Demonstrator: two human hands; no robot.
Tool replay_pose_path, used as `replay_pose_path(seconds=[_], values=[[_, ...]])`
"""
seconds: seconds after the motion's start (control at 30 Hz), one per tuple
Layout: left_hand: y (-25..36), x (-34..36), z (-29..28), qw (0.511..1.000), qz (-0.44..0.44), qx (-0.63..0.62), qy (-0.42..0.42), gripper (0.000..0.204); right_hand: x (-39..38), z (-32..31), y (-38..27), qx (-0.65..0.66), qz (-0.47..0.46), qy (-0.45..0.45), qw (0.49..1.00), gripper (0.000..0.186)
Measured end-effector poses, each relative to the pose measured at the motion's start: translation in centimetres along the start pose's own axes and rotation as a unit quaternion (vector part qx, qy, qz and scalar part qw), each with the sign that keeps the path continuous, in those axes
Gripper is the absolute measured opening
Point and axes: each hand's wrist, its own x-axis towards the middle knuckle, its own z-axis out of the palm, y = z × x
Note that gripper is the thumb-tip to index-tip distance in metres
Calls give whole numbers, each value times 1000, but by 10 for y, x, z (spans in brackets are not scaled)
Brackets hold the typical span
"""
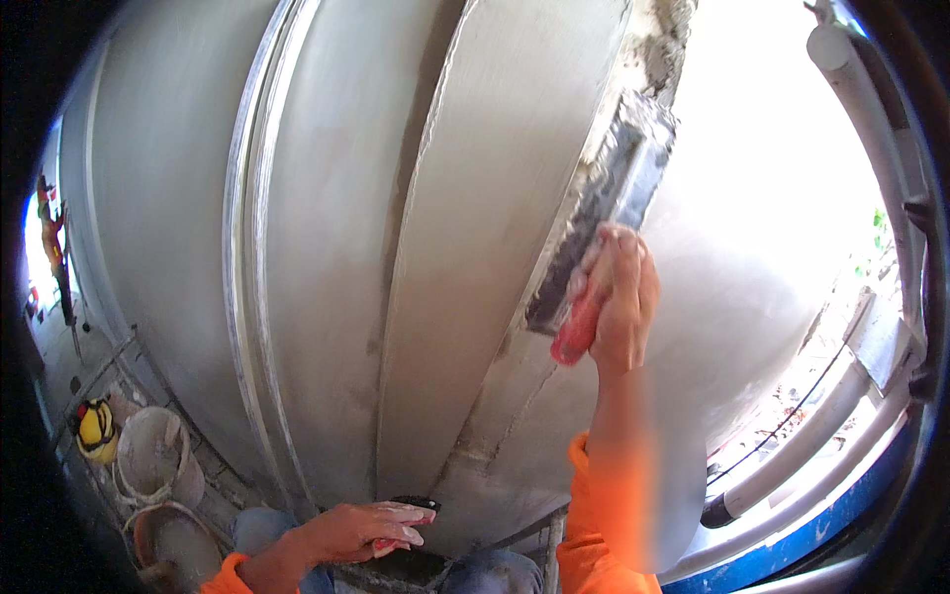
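My right hand (623,297) is closed round the red handle of a plastering trowel (623,188). Wet grey plaster clings to the long metal blade, which lies slantwise along the wall's right-hand edge strip (510,391). Above the blade, rough plaster (668,49) shows at the edge. Low in the middle, my left hand (361,532) grips a red-handled tool (391,545) with a dark part showing past the fingertips; its exact kind is hidden. Plaster smears whiten the fingers of both hands.
The smooth grey wall (327,247) carries a vertical light strip (252,198). At lower left stand a whitish bucket (188,475), a second container (139,530) of grey material and a yellow-and-black item (96,433). Thick pipes (861,109) run along the right.
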Motion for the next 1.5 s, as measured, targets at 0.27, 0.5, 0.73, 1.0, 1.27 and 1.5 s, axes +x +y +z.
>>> replay_pose_path(seconds=[0.27, 0.5, 0.73, 1.0, 1.27, 1.5], values=[[11, -16, -23, 995, 3, -68, 70, 30, 75, 37, -33, -75, -39, -13, 996, 52], [34, -26, -36, 992, 13, -83, 89, 29, 80, 37, -14, -74, -14, -16, 997, 52], [33, -32, -41, 994, 1, -46, 99, 28, -26, 62, 48, -165, 47, -19, 985, 34], [26, -22, -42, 994, 6, -59, 96, 23, 47, 50, 5, -88, -37, 33, 995, 38], [14, -17, -40, 978, 28, -134, 157, 16, 22, 51, 37, -109, -20, -3, 994, 35], [-7, -27, -45, 905, -6, -79, 418, 11, -125, 52, 123, -210, -25, -78, 974, 28]])
